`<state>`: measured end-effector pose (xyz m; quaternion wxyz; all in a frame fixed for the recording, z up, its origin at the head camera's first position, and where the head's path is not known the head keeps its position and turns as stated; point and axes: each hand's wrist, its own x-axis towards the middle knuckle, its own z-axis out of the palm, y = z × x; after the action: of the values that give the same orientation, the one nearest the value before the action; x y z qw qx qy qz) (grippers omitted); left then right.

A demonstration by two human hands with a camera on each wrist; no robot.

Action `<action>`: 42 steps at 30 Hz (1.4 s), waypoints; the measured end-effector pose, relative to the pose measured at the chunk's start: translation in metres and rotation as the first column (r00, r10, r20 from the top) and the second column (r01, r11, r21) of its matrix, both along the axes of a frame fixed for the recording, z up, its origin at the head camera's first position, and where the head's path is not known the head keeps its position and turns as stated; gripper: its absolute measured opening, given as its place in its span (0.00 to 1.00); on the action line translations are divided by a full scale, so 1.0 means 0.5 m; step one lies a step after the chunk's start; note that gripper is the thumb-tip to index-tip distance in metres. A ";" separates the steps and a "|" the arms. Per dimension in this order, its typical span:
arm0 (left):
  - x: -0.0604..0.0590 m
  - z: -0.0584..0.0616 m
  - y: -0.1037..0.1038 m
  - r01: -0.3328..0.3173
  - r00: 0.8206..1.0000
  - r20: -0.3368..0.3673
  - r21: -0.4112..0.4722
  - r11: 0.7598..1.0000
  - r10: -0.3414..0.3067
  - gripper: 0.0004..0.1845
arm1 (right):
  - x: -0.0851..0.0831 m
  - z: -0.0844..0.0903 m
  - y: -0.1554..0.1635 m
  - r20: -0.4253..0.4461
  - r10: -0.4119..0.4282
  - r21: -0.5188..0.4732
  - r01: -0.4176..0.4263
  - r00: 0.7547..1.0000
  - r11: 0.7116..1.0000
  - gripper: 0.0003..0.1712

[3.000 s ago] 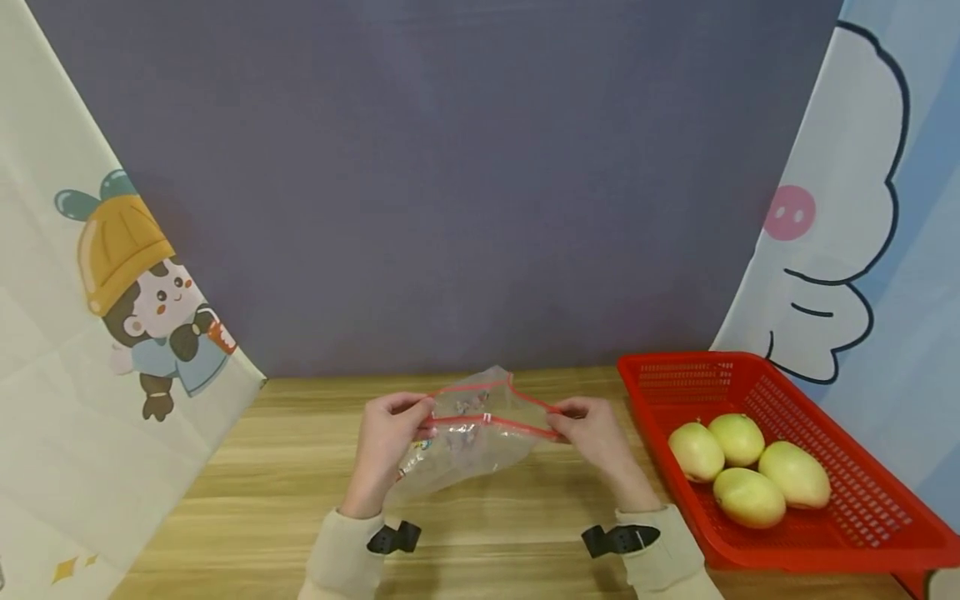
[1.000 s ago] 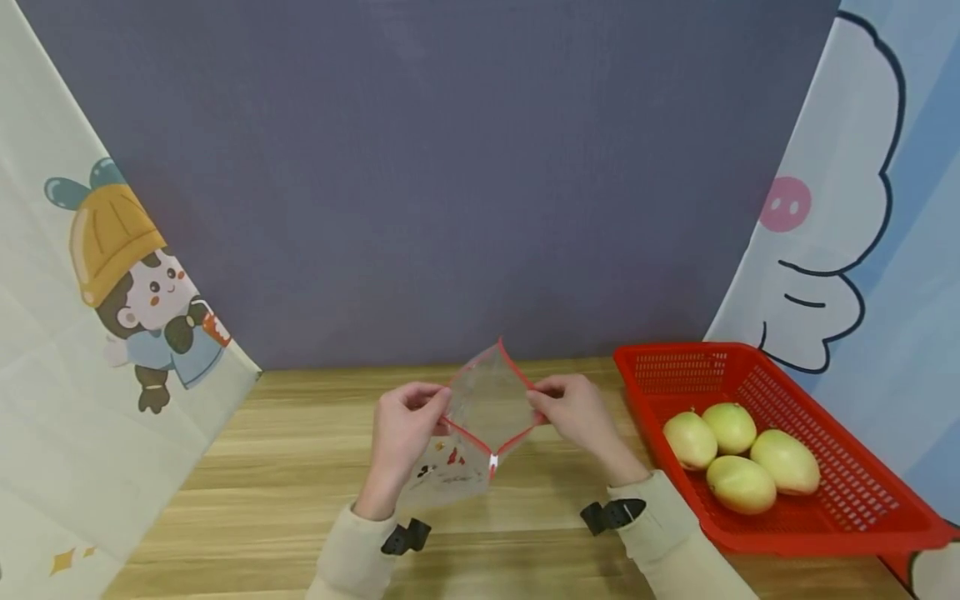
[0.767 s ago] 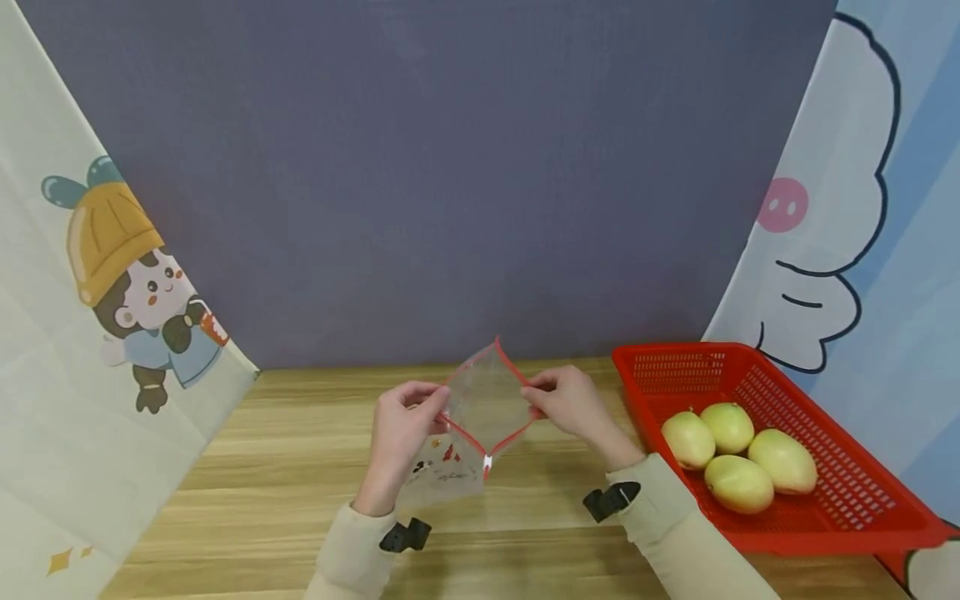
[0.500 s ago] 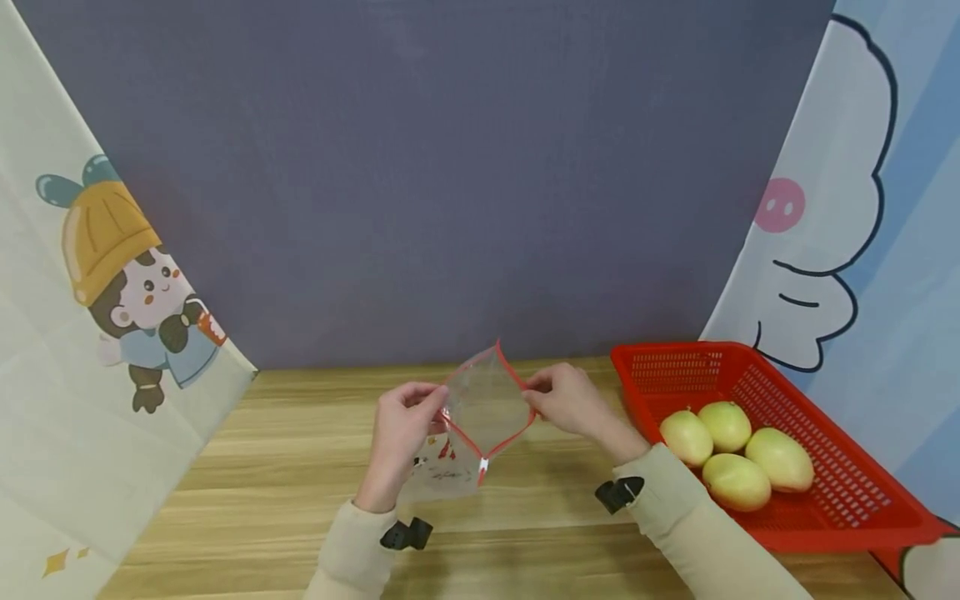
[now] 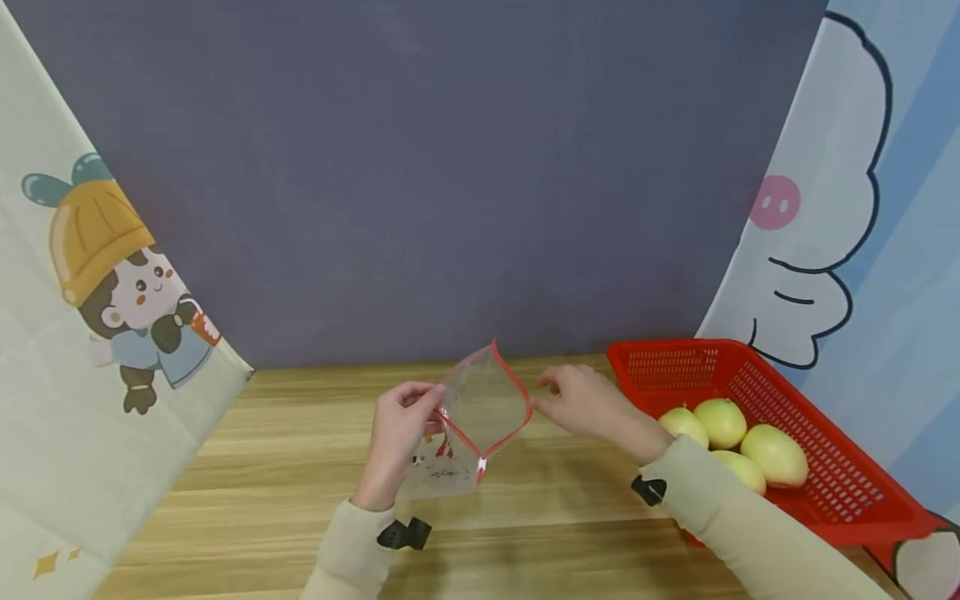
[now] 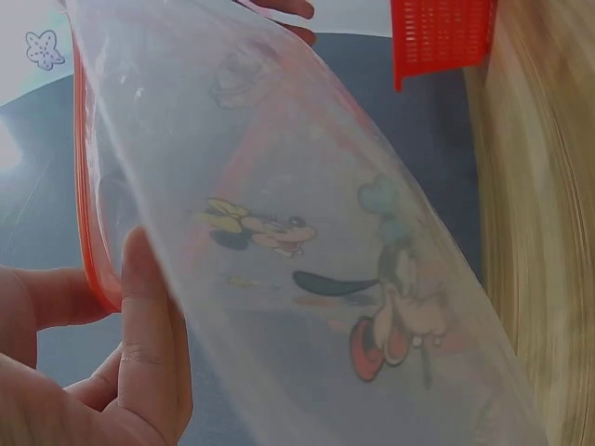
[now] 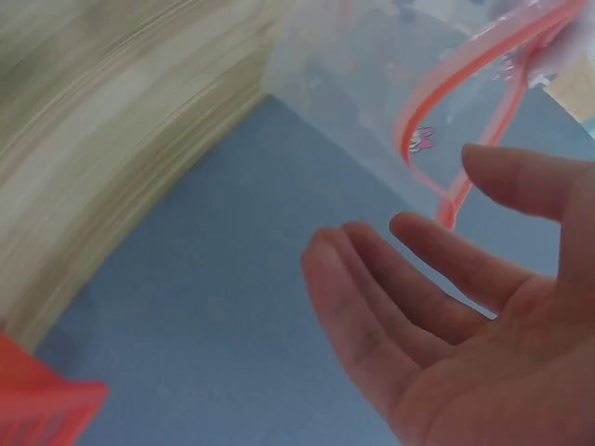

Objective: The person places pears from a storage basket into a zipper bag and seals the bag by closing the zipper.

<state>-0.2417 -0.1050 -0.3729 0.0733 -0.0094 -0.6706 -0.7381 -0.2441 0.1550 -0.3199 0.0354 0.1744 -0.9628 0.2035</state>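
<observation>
A clear zip bag with a red-edged mouth hangs over the wooden table, its mouth spread into a diamond. Cartoon prints show on its side in the left wrist view. My left hand pinches the bag's left rim between thumb and fingers. Just off the right rim, my right hand has its fingers apart and holds nothing. In the right wrist view, thumb and fingers are spread beside the red rim. A white slider sits at the bag's near corner.
To the right stands a red plastic basket with several yellow-green mangoes; my right forearm partly covers its near-left side. A grey-blue backdrop rises behind the wooden table.
The bag's mouth has gone from a narrow slit to a wide diamond. My right hand has let go of the right rim and moved slightly right; the left hand keeps its pinch.
</observation>
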 end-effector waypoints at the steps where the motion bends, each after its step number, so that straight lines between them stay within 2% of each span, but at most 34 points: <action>1: 0.000 -0.001 0.000 -0.001 1.000 0.001 0.001 1.000 0.001 0.09 | 0.001 0.001 0.004 -0.006 -0.005 0.016 0.005 1.000 1.000 0.24; 8: 0.000 0.000 0.001 0.000 1.000 -0.013 0.012 1.000 0.000 0.11 | 0.000 -0.001 0.039 -0.057 -0.018 0.104 0.024 0.998 0.994 0.32; 14: 0.002 0.002 -0.001 0.009 1.000 -0.017 0.011 1.000 -0.009 0.11 | -0.004 -0.007 0.068 -0.035 -0.036 0.145 0.041 0.999 0.989 0.39; 21: 0.001 0.003 -0.002 0.020 1.000 -0.020 0.013 1.000 -0.020 0.11 | -0.015 -0.028 0.101 -0.050 -0.040 0.202 0.049 0.998 0.978 0.39; 27: 0.002 0.003 -0.004 0.020 0.999 -0.029 0.010 1.000 -0.019 0.11 | -0.027 -0.038 0.125 -0.086 -0.062 0.289 0.085 0.994 0.953 0.40; 29: 0.008 0.002 -0.010 0.028 0.999 -0.032 0.012 1.000 -0.027 0.11 | -0.021 -0.040 0.129 -0.105 -0.073 0.305 0.102 0.992 0.947 0.41; 39: 0.033 -0.003 -0.037 0.066 0.997 -0.047 0.014 0.998 -0.065 0.10 | 0.004 -0.051 0.175 -0.141 -0.133 0.274 0.168 0.981 0.947 0.39; 42: 0.041 -0.005 -0.045 0.075 0.996 -0.044 0.016 0.997 -0.074 0.10 | 0.012 -0.056 0.189 -0.144 -0.150 0.289 0.186 0.978 0.939 0.39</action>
<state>-0.2210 -0.1274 -0.3752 0.0605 -0.0496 -0.6614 -0.7459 -0.2383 0.2493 -0.3478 0.0833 0.1066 -0.9900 0.0399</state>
